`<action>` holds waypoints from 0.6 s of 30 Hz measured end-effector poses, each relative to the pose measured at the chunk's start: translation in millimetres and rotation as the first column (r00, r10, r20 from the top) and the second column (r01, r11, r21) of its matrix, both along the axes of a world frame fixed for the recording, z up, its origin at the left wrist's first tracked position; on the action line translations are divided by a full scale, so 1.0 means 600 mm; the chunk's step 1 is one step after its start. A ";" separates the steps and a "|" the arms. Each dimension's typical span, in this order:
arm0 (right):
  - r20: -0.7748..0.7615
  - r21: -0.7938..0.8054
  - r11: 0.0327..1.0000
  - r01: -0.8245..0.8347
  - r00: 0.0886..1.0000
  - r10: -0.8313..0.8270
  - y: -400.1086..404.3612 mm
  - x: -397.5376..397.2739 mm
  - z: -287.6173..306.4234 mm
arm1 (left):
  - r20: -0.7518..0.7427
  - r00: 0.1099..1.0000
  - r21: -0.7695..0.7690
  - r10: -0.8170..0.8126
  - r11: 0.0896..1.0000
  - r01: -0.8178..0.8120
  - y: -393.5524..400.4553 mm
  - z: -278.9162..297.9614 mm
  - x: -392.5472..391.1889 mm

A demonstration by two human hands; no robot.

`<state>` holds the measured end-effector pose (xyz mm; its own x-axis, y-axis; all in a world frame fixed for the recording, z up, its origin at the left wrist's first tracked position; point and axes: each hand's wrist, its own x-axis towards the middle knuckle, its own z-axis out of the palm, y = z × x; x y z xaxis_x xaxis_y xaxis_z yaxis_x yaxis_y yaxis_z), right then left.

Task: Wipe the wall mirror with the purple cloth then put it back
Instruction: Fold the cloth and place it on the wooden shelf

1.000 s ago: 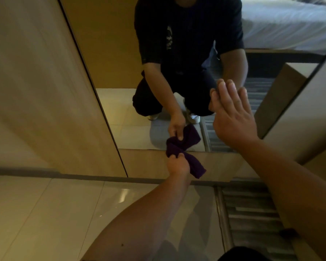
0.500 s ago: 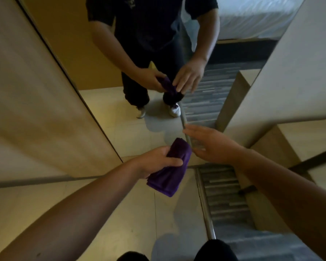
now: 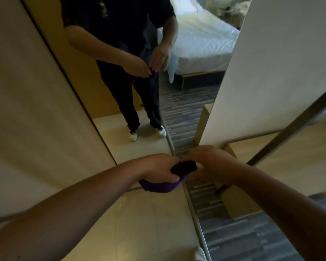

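Observation:
The tall wall mirror (image 3: 186, 102) fills the middle of the view, between a pale wood panel on the left and a white wall on the right. It reflects a standing person in dark clothes who holds the cloth with both hands. In front of the mirror's lower edge I hold the purple cloth (image 3: 162, 186), bunched up and clear of the glass. My left hand (image 3: 158, 169) grips it from above with the thumb over it. My right hand (image 3: 209, 163) has its fingers on the cloth's right end.
A pale wood panel (image 3: 36, 110) stands left of the mirror, a white wall (image 3: 280, 63) to its right. Beige floor tiles (image 3: 149, 223) meet striped grey carpet (image 3: 243, 238) at a metal strip. The mirror reflects a white bed (image 3: 201, 42).
I have risen from a crouch. The cloth came off the mirror's lower edge. My right hand left the glass and closed onto the cloth beside my left hand.

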<state>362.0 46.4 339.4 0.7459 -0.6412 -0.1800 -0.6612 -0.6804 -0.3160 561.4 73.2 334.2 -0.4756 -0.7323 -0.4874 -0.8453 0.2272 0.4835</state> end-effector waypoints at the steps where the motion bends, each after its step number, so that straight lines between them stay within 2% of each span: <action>1: -0.017 -0.018 1.000 0.017 1.000 -0.017 0.011 -0.004 0.014 | 0.014 1.000 -0.024 -0.023 0.999 0.024 0.005 0.016 -0.006; 4: -0.046 -0.074 0.993 0.087 0.995 -0.091 0.040 -0.019 0.045 | 0.045 0.993 -0.087 -0.106 0.990 0.110 0.015 0.047 -0.027; 14: -0.066 -0.012 0.906 0.423 0.904 -0.423 0.102 -0.168 0.080 | 0.153 0.938 -0.296 -0.312 0.891 0.344 -0.007 0.070 -0.118; 18: -0.056 0.025 0.881 0.473 0.880 -0.471 0.099 -0.248 0.077 | 0.183 0.914 -0.362 -0.362 0.840 0.405 -0.032 0.069 -0.199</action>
